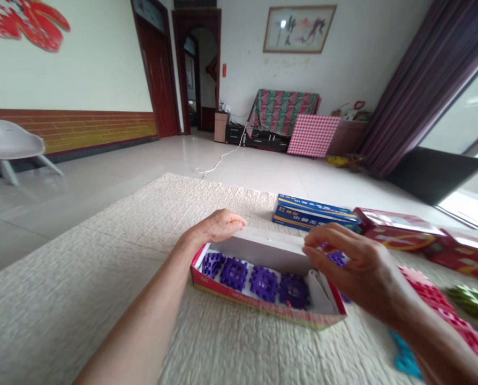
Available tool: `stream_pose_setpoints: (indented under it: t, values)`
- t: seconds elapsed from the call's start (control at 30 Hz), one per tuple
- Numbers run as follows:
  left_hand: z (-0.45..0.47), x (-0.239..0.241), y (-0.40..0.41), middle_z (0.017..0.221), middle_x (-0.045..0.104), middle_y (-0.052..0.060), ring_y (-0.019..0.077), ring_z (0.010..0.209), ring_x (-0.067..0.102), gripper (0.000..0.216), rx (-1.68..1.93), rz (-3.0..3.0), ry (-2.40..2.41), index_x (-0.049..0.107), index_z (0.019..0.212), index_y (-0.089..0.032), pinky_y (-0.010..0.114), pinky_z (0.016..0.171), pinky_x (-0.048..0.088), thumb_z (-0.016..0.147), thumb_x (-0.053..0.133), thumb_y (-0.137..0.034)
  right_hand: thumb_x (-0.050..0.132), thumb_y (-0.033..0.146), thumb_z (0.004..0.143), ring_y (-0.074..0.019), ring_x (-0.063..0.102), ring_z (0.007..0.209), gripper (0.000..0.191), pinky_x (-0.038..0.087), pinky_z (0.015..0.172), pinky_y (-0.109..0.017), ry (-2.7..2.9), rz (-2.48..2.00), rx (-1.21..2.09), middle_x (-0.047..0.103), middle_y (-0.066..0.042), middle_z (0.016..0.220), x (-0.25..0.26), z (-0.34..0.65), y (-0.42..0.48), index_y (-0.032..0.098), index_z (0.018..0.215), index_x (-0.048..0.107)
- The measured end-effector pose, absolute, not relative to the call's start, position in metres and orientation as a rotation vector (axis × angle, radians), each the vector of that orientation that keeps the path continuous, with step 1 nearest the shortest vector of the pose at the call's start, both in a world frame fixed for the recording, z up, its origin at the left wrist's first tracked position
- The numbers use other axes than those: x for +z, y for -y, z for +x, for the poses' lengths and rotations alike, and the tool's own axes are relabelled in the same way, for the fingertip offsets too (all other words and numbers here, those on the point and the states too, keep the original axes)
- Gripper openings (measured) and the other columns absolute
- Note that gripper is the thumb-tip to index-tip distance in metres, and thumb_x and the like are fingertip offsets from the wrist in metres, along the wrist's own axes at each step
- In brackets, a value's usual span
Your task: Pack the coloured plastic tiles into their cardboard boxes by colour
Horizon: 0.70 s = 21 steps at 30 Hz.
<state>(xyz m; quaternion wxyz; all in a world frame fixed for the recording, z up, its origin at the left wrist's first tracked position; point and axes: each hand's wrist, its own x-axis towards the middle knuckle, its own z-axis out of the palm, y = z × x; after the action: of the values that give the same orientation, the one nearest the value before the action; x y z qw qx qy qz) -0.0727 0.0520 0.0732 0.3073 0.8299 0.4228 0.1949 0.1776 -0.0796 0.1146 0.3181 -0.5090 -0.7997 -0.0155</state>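
Note:
An open red box (239, 289) with a white inside lies on the cream mat (102, 278). Several purple interlocking blocks (263, 282) lie in a row in it. My left hand (218, 224) is curled over the box's far left wall and grips it. My right hand (351, 267) hovers over the box's right end, fingers pinched on a purple block (337, 258) that is partly hidden by them.
A blue box (311, 211) and red boxes (399, 227) lie beyond on the mat. Pink blocks (435, 297), green blocks (473, 302) and a teal piece (403, 358) lie at right. A white chair (9, 144) stands far left; a white cable (222, 158) crosses the tiled floor.

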Motion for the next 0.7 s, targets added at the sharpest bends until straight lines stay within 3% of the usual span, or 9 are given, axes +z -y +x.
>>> stream_pose_setpoints:
  t: [0.13, 0.27, 0.43, 0.7]
  values:
    - [-0.072, 0.070, -0.054, 0.101, 0.074, 0.003, 0.0184, 0.094, 0.065, 0.034, 0.498, 2.224, -1.110, 0.072, 0.100, -0.019, 0.030, 0.086, 0.047, 0.082, 0.046, -0.031, 0.053, 0.035, 0.087, -0.0168, 0.064, 0.071, 0.018, 0.049, 0.064, -0.030, 2.003, -1.632, -0.146, 0.068, -0.004, 0.084, 0.101, 0.244, 0.097, 0.022, 0.083, 0.065]
    - [-0.071, 0.069, -0.055, 0.102, 0.074, 0.003, 0.0188, 0.095, 0.065, 0.035, 0.460, 2.226, -1.157, 0.072, 0.101, -0.020, 0.031, 0.088, 0.047, 0.082, 0.046, -0.034, 0.056, 0.026, 0.082, -0.0190, 0.065, 0.078, 0.016, 0.050, 0.072, -0.034, 2.107, -1.856, -0.090, 0.067, -0.006, 0.092, 0.072, 0.279, 0.107, 0.022, 0.092, 0.067]
    - [-0.072, 0.066, -0.058, 0.103, 0.073, 0.002, 0.0190, 0.094, 0.065, 0.035, 0.436, 2.247, -1.138, 0.072, 0.101, -0.021, 0.031, 0.089, 0.046, 0.083, 0.047, -0.038, 0.060, 0.018, 0.075, -0.0235, 0.063, 0.089, 0.035, 0.049, 0.075, -0.035, 2.166, -2.059, -0.053, 0.062, -0.011, 0.105, 0.050, 0.272, 0.107, 0.017, 0.110, 0.064]
    - [-0.073, 0.064, -0.058, 0.104, 0.074, 0.002, 0.0195, 0.096, 0.065, 0.035, 0.415, 2.246, -1.144, 0.072, 0.101, -0.021, 0.032, 0.090, 0.046, 0.084, 0.046, -0.038, 0.061, 0.018, 0.074, -0.0243, 0.057, 0.097, 0.045, 0.046, 0.082, -0.036, 2.181, -2.042, -0.194, 0.057, -0.011, 0.107, 0.027, 0.270, 0.104, 0.017, 0.118, 0.057]
